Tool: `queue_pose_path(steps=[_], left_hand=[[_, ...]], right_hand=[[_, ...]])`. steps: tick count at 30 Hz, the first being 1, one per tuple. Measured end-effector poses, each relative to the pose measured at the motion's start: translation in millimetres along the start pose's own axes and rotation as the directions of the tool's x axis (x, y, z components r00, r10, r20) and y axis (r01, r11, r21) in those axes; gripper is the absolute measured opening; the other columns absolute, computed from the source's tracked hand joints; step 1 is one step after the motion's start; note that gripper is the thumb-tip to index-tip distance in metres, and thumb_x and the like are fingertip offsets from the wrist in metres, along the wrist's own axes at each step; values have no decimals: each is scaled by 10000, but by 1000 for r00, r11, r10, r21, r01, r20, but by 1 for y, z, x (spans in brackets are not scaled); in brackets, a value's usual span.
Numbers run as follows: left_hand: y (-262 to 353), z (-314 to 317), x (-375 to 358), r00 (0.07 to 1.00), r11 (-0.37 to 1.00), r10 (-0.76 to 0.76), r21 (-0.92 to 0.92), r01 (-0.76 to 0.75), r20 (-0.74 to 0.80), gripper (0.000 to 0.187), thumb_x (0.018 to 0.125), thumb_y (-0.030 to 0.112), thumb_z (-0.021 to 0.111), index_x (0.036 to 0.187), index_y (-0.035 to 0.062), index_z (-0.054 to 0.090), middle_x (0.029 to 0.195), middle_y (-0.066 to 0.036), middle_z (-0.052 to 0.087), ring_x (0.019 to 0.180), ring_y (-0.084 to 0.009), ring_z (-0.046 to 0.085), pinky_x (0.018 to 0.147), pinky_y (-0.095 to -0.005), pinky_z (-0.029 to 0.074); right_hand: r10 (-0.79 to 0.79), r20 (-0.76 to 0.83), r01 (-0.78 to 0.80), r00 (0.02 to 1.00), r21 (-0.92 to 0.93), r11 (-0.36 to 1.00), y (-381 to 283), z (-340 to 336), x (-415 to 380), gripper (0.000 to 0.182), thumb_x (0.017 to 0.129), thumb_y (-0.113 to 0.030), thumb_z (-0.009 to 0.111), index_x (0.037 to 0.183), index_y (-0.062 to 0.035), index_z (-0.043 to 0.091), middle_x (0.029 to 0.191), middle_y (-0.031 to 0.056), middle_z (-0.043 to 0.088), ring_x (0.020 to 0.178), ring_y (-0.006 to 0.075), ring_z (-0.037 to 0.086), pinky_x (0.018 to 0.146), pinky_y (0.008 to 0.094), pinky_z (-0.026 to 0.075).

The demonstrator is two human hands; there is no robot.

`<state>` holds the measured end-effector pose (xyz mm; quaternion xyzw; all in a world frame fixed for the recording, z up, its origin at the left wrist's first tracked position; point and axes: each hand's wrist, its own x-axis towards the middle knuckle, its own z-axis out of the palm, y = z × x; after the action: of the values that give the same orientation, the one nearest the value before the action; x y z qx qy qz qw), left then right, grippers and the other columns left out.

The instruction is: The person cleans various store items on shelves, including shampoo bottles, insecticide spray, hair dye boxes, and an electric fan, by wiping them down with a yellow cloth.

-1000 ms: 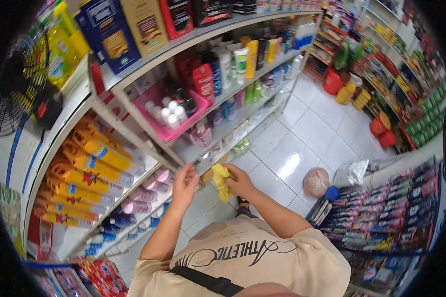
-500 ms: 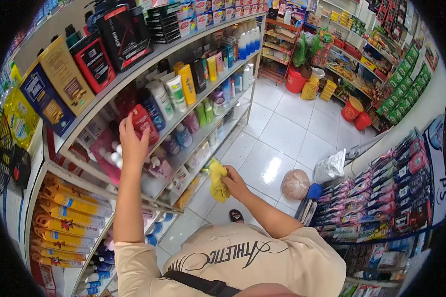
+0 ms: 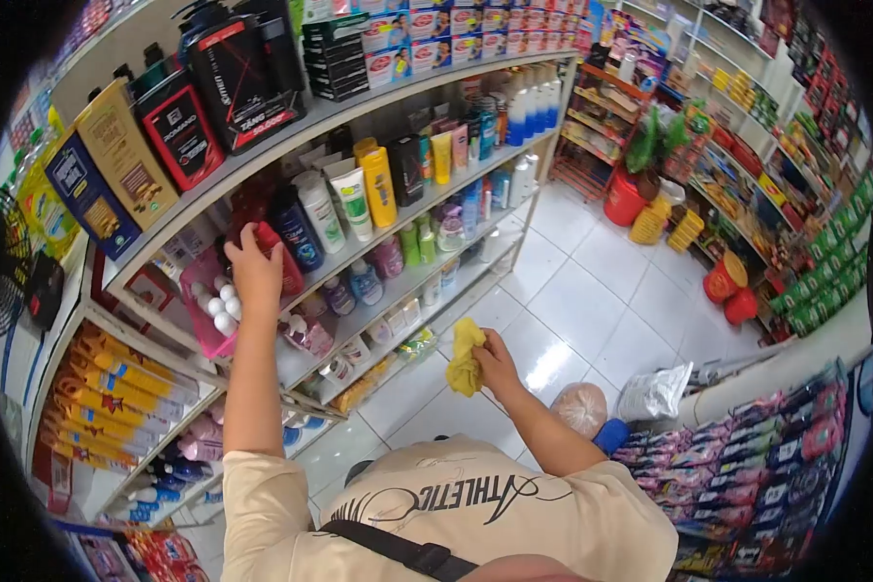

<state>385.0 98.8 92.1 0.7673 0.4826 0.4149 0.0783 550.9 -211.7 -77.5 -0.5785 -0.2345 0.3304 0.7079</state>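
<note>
At the left end of the middle shelf point(image 3: 412, 197), my left hand point(image 3: 255, 272) is closed around a red bottle point(image 3: 289, 264); the hand hides part of it. Just left of my wrist sits a pink basket point(image 3: 200, 315) with several white round-topped containers point(image 3: 225, 308) in it. A dark blue bottle point(image 3: 299, 233) and a white bottle point(image 3: 316, 209) stand right of the red one. Out over the floor, my right hand point(image 3: 498, 366) grips a crumpled yellow cloth point(image 3: 466, 359), which touches nothing else.
Boxed toiletries point(image 3: 175, 126) and soap boxes point(image 3: 427, 44) line the top shelf. Yellow packs point(image 3: 116, 388) fill a rack at lower left. On the tiled floor point(image 3: 592, 281) are a clear bag point(image 3: 580, 409), a silver bag point(image 3: 655, 390) and red buckets point(image 3: 626, 199). Hanging packs point(image 3: 737, 475) are at right.
The camera view has shifted, so the shelves and floor sit differently in it. My left hand now covers more of the red bottle's side. The yellow cloth is still in my right hand.
</note>
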Motion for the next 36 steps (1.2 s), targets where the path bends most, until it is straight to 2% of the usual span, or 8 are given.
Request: queue_pose_path(steps=[11,14,18,20,23,26,31,36], left_hand=[[-14,-2,-11,980,965,195,-174,-198,-30,586,635,188,732,1107,12,432,1052,-194,508,946,-348,520,813,-376,428],[-4,-23,-28,969,965,222,-167,-203,105,623,621,193,741,1122,-7,431,1039,-187,508,934,-332,521,829,-354,427],[13,-57,-84,938,860,332,-439,-259,98,707,609,208,766,1183,22,396,928,-120,499,918,-234,513,820,-316,429],[23,-64,-117,908,594,283,-799,88,311,727,627,115,742,1228,71,335,1008,-86,468,922,-181,479,821,-315,419],[29,-48,-152,852,318,171,-846,427,495,675,717,140,668,1265,94,278,943,-73,478,903,-166,505,786,-275,442],[14,-30,-156,764,-32,-64,-766,642,642,488,798,114,554,1232,121,332,918,-57,479,820,-139,502,713,-257,449],[5,-32,-138,745,-38,-161,-758,651,648,330,808,83,527,1122,133,440,878,-32,462,769,-111,472,648,-229,421],[26,-49,-144,873,396,198,-851,346,447,349,751,77,603,1057,65,437,982,-37,445,916,-116,428,827,-253,365]], right_hand=[[-22,112,4,994,152,988,-18,63,5,258,842,-24,437,1100,-7,444,969,68,543,882,124,527,773,251,431],[-43,61,29,997,211,977,-23,73,1,260,850,-49,399,1102,-20,451,973,67,543,879,132,532,770,263,435],[-10,108,-33,994,393,919,-33,88,2,288,871,-89,345,1138,-33,436,1011,81,541,924,167,542,810,295,446],[35,246,-142,969,433,890,-43,101,-2,306,875,-100,345,1165,-41,424,1031,86,545,929,172,553,816,303,456],[196,557,-451,807,369,813,-49,123,-22,396,888,-118,353,1280,-66,336,1137,93,504,979,166,537,844,310,447],[217,452,-357,865,251,900,-50,149,-52,487,890,-113,361,1352,-55,218,1276,107,387,1136,180,428,949,310,357],[-32,599,29,800,16,999,-35,153,-54,570,880,-77,384,1381,-20,119,1379,110,238,1272,181,230,1036,297,193],[-135,426,83,895,136,987,-68,170,-40,539,912,-107,362,1380,-9,115,1360,118,277,1250,180,274,1035,294,196]])
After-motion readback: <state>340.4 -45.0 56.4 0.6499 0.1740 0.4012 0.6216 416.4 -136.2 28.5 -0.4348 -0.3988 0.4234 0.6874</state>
